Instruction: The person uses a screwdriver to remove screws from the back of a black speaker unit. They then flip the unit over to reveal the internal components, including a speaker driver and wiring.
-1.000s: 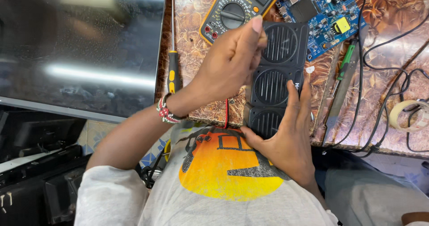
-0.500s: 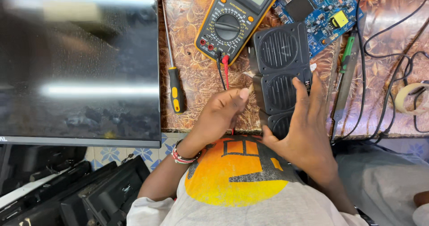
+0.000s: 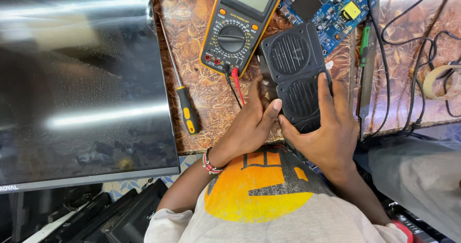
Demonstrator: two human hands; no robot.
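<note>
A flat screen [image 3: 81,84] fills the left of the frame. Right of it, on the patterned table [image 3: 201,103], lie a screwdriver [image 3: 185,106] and a yellow multimeter [image 3: 240,24]. At centre, the left hand [image 3: 252,125] and right hand [image 3: 326,127] curl their fingers around a black twin speaker [image 3: 293,72]. A blue circuit board [image 3: 331,7] sits at upper right.

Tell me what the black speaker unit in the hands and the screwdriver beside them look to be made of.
Speaker unit: matte black moulded plastic by the look, with ribbed round grilles; both the left hand and right hand grip it.
Screwdriver: thin shiny shaft, likely steel; black and yellow handle, probably plastic or rubber.
</note>
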